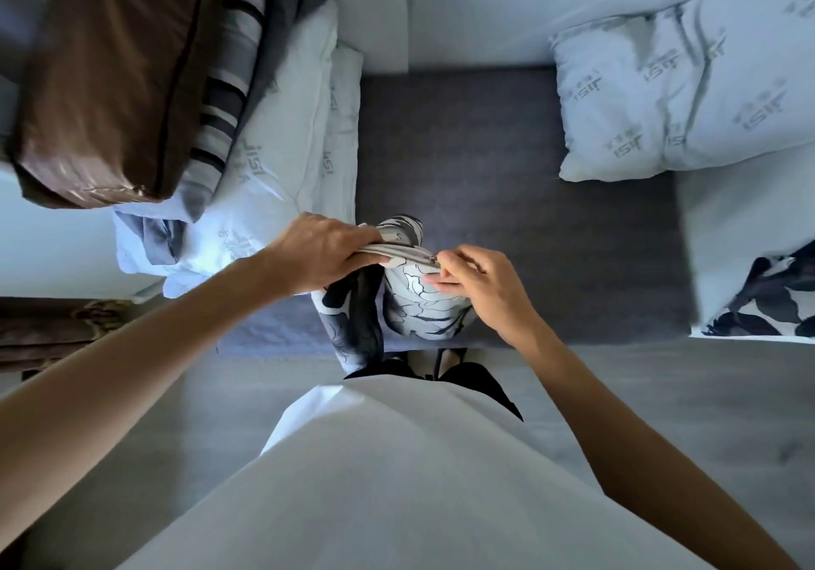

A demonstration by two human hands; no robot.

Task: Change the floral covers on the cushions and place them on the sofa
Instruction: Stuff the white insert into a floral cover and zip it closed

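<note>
A floral-covered cushion (pixel 414 300) is held upright at the front edge of the grey sofa seat (pixel 507 181). Its gathered top edge is gripped by the left hand (pixel 322 252), fingers curled over the fabric. Just right of that, the same edge is pinched by the right hand (pixel 478 287), maybe at a zipper pull, too small to tell. Bare white cushions (pixel 674 97) are seen well beyond the right hand, stacked pillows (pixel 282 128) beyond the left.
</note>
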